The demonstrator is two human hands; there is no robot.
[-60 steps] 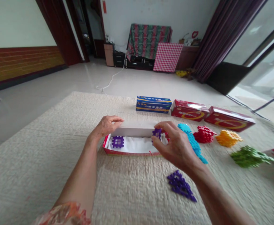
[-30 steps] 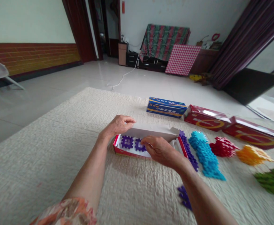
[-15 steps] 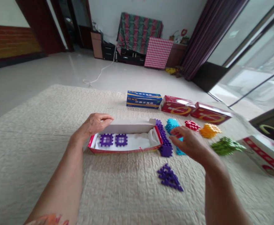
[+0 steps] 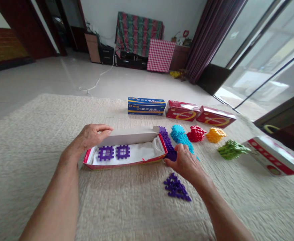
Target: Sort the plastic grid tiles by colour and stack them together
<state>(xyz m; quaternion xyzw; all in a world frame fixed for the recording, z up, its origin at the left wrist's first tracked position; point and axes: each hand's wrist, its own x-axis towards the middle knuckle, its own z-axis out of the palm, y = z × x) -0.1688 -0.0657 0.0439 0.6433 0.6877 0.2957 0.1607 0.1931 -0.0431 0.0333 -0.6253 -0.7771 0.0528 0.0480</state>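
Note:
An open long red-and-white carton (image 4: 127,163) lies in front of me, lined with white material. Two purple square window-shaped building blocks (image 4: 106,153) rest inside, towards its left. My left hand (image 4: 93,135) grips the raised lid (image 4: 134,134) at its left end, thumb and fingers together. At the carton's right end runs a row of purple building blocks (image 4: 165,136). My right hand (image 4: 183,160) closes on the near end of this row, its thumb in front and its fingers behind; they partly hide the block there. Nearer me lie purple triangular lattice pieces (image 4: 177,188).
Right of the purple row are blue blocks (image 4: 180,134), red blocks (image 4: 196,133), yellow blocks (image 4: 215,134) and green blocks (image 4: 232,149). Behind stand a blue box (image 4: 146,106) and two red boxes (image 4: 182,110). A white-and-red box (image 4: 275,155) stands far right on the quilted mat (image 4: 127,207).
My right hand has moved left and down from over the blue blocks to the near end of the purple row. My left hand stays at the carton lid. The view has shifted slightly.

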